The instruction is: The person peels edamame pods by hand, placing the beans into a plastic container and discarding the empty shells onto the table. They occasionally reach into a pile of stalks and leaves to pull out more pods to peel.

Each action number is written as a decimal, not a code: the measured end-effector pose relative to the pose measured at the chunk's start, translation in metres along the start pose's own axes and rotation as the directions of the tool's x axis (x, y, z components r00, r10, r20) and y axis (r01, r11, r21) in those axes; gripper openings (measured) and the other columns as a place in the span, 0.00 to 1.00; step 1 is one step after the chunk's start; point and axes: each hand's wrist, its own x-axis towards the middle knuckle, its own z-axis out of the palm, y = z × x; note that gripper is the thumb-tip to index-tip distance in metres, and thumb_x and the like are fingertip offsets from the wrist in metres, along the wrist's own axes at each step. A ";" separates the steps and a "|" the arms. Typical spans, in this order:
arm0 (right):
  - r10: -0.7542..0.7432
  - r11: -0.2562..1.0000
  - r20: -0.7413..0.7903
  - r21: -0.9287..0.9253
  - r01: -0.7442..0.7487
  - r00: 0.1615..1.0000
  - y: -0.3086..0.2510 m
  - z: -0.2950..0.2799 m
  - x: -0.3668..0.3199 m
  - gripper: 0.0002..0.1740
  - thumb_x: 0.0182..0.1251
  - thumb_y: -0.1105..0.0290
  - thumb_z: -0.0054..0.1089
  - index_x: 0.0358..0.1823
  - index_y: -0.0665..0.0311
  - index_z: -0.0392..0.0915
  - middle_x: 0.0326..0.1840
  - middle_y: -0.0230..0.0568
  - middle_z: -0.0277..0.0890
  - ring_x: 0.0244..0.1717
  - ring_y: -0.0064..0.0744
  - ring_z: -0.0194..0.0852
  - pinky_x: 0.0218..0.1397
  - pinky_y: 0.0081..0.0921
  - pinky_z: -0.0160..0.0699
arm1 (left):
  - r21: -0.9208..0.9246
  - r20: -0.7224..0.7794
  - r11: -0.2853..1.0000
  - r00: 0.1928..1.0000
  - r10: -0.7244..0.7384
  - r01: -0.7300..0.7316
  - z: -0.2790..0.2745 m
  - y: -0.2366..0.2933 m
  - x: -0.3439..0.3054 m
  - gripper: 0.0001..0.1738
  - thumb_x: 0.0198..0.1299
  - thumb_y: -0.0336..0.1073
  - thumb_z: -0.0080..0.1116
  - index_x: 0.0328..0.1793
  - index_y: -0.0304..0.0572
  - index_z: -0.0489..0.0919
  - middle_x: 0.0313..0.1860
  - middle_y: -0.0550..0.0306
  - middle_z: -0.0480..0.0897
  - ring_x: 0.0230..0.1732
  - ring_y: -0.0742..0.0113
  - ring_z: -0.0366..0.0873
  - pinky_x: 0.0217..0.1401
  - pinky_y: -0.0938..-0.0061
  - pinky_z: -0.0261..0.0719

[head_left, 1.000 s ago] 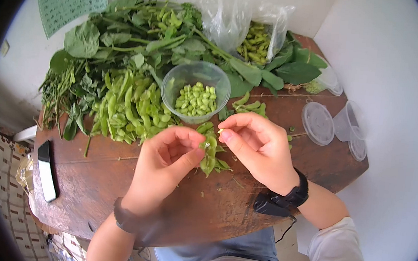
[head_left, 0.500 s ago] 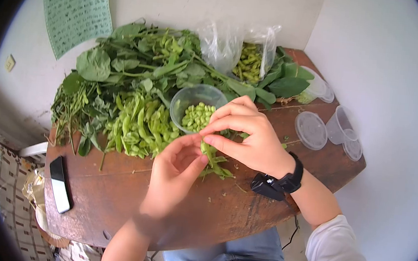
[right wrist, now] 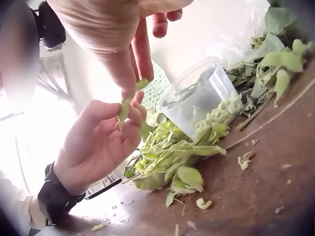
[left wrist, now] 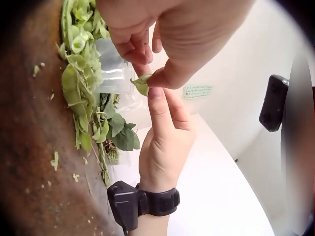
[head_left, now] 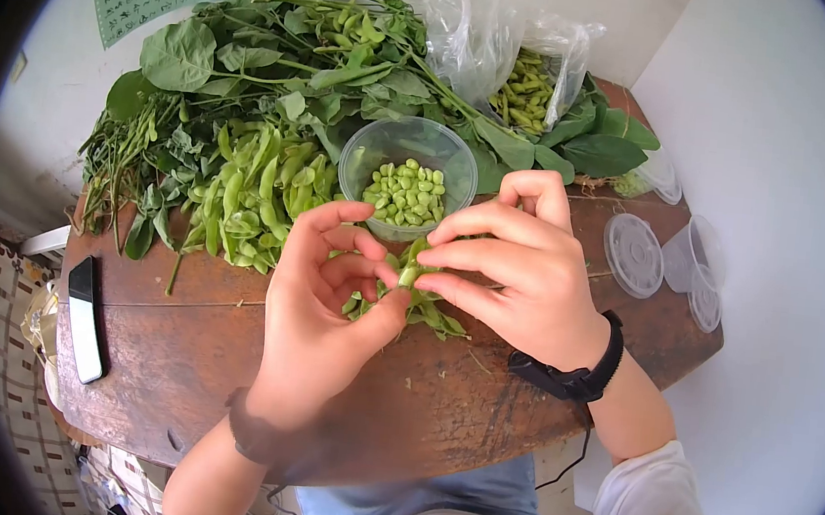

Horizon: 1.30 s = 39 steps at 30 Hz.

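Both hands meet at one green soybean pod (head_left: 408,275), just in front of a clear plastic bowl (head_left: 354,167). My left hand (head_left: 324,299) pinches the pod between thumb and fingers. From the other side, my right hand (head_left: 540,275) grips its upper end, with the thumb and fingertips close together. In the left wrist view the pod (left wrist: 142,84) shows between the two thumbs; the right wrist view has it (right wrist: 124,113) pointing downward. Shelled green soybeans (head_left: 407,193) lie in the bowl. Beneath the hands are several loose pods (head_left: 441,318).
Left of the bowl is a heap of pods (head_left: 265,194). Leafy stalks (head_left: 253,54) spread behind, beside a plastic bag of pods (head_left: 528,85). Clear lids (head_left: 633,254) and a cup (head_left: 681,254) lie at right on the wooden table (head_left: 194,356); a phone (head_left: 86,320) lies at left.
The hands were apart a second ago, the right pinching a small pale piece. The right hand then moved left to the left hand; now both hold a pod. The head view has shifted.
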 end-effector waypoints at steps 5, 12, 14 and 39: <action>0.014 0.996 0.028 0.085 -0.016 1.000 0.000 0.005 -0.001 0.13 0.48 0.68 0.76 0.37 0.57 0.88 0.33 0.25 0.83 0.45 0.34 0.66 0.50 0.31 0.68 | 0.035 -0.026 0.999 0.999 0.032 -0.031 0.000 0.001 0.000 0.35 0.48 0.16 0.64 0.64 0.37 0.66 0.45 0.58 0.74 0.43 0.74 0.79 0.43 0.82 0.74; 0.032 0.953 0.073 0.299 -0.053 0.997 0.008 0.011 -0.006 0.12 0.51 0.70 0.75 0.38 0.62 0.87 0.32 0.30 0.83 0.45 0.36 0.67 0.46 0.31 0.72 | 0.139 0.060 0.971 0.980 0.190 -0.197 -0.001 -0.001 -0.002 0.33 0.50 0.15 0.62 0.63 0.37 0.67 0.45 0.59 0.76 0.43 0.74 0.79 0.45 0.80 0.75; 0.083 0.908 0.137 0.399 -0.132 0.987 0.009 0.012 -0.007 0.11 0.53 0.72 0.74 0.38 0.64 0.87 0.31 0.33 0.83 0.45 0.35 0.68 0.44 0.29 0.73 | 0.157 0.095 0.953 0.964 0.247 -0.259 -0.002 -0.003 -0.003 0.32 0.50 0.14 0.62 0.63 0.37 0.67 0.45 0.59 0.76 0.43 0.74 0.78 0.45 0.80 0.75; 0.280 0.849 0.128 0.429 -0.308 0.951 0.000 0.006 -0.003 0.07 0.55 0.75 0.72 0.35 0.62 0.85 0.34 0.31 0.83 0.44 0.29 0.71 0.47 0.25 0.72 | 0.430 -0.076 0.854 0.932 0.356 -0.291 -0.010 -0.007 0.001 0.16 0.51 0.22 0.71 0.47 0.35 0.82 0.43 0.56 0.80 0.45 0.67 0.78 0.52 0.74 0.78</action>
